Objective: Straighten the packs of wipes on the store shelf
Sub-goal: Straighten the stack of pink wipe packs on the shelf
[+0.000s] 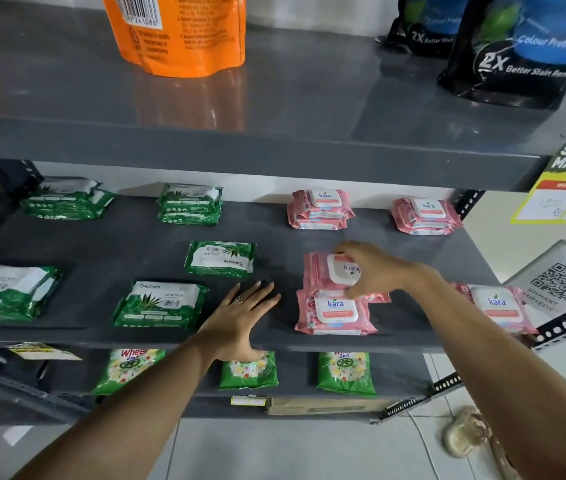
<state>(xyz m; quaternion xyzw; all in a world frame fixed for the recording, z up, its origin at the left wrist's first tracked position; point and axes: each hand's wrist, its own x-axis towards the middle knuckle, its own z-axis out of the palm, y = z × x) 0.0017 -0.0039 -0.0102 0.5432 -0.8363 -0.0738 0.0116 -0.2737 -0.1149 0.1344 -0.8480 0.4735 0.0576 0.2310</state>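
On grey shelf [395, 237] | right hand [375, 270] apparently gripping pink pack [323, 275] | left hand [240, 323] flat

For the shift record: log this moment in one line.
right hand: gripping turned pink wipes pack | left hand: flat on shelf, empty

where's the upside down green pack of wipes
In the head view, the upside-down green pack lies mid-shelf, left of centre, behind the left hand and left of the pink pack under the right hand.
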